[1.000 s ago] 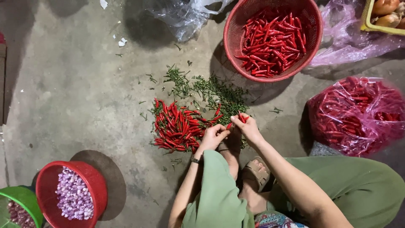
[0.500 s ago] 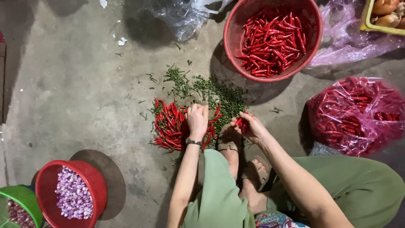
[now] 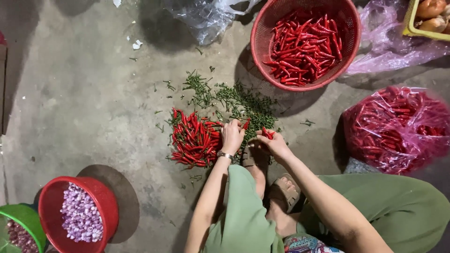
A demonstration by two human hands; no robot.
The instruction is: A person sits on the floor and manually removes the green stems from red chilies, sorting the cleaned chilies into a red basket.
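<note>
Bare concrete floor [image 3: 84, 107] lies open leftward; red basket [image 3: 305, 44] and bagged chillies [image 3: 398, 129] crowd the right.

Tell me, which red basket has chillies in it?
The big red mesh basket at the top, beyond the hands, holds red chillies. The smaller red basket at the bottom left holds pale purple shallots instead.

Head view, straight down, near floor [image 3: 84, 93]
</note>
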